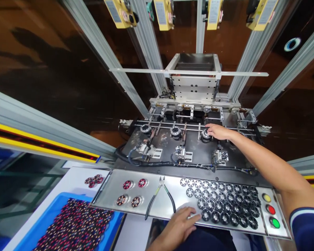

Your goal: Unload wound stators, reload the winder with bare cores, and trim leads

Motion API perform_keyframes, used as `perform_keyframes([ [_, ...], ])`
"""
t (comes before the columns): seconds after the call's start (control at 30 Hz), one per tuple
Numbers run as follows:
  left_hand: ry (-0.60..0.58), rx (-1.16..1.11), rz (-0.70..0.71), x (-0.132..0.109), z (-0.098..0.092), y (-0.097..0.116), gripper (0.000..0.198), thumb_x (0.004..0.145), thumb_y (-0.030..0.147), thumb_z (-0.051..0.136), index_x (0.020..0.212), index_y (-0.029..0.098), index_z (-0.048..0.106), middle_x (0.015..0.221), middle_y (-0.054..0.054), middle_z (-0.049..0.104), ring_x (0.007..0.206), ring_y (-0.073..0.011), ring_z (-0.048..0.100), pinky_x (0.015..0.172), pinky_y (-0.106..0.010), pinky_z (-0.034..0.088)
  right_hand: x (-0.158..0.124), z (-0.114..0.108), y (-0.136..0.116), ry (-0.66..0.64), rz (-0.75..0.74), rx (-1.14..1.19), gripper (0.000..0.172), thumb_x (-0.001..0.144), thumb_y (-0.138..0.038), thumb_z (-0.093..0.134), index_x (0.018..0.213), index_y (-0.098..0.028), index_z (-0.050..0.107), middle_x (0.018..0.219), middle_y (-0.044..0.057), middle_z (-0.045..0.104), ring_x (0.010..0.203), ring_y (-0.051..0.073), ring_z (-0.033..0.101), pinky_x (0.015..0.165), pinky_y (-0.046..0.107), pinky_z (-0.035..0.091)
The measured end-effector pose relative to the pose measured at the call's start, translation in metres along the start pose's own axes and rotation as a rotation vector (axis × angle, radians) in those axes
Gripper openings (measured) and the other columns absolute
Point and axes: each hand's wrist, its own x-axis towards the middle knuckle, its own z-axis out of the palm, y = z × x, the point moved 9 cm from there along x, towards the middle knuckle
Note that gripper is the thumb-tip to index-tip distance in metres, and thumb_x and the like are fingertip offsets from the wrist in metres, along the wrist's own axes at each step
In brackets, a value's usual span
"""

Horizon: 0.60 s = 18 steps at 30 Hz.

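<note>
My right hand (pixel 217 131) reaches far into the machine, fingers curled on a round stator part (pixel 205 134) seated in the right-hand fixture on the black bed. Two similar parts sit in the left fixture (pixel 146 129) and the middle fixture (pixel 175 131). My left hand (pixel 179 225) lies flat on the steel tray (pixel 112 190) at the near edge, fingers stretched toward rows of black ring-shaped cores (pixel 225 204). Nothing is in it.
Wire cutters (pixel 159 195) lie on the tray beside several copper-wound stators (pixel 132 192). A blue bin (pixel 34 232) of wound stators stands at lower left. Yellow, red and green buttons (pixel 270 209) sit at the tray's right end. Aluminium frame posts and yellow units surround the machine.
</note>
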Motion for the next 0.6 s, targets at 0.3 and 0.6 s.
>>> perform_keyframes([
  [0.3, 0.025, 0.197, 0.076, 0.001, 0.026, 0.004, 0.041, 0.082, 0.028, 0.075, 0.121, 0.026, 0.061, 0.119, -0.009, 0.066, 0.101, -0.0252, 0.066, 0.090, -0.038, 0.055, 0.012, 0.010, 0.002, -0.052, 0.003, -0.045, 0.027, 0.098, -0.037, 0.060, 0.113, -0.016, 0.067, 0.130, 0.010, 0.064, 0.119, 0.024, 0.061, 0.104, 0.048, 0.049],
  [0.6, 0.118, 0.180, 0.023, 0.002, 0.026, -0.001, 0.031, 0.083, 0.042, 0.075, 0.101, 0.020, 0.061, 0.113, -0.012, 0.070, 0.100, -0.0280, 0.069, 0.088, -0.043, 0.057, 0.022, 0.017, 0.008, -0.068, 0.000, -0.058, 0.028, 0.098, -0.037, 0.060, 0.117, -0.017, 0.065, 0.123, 0.009, 0.066, 0.107, 0.022, 0.065, 0.094, 0.043, 0.056],
])
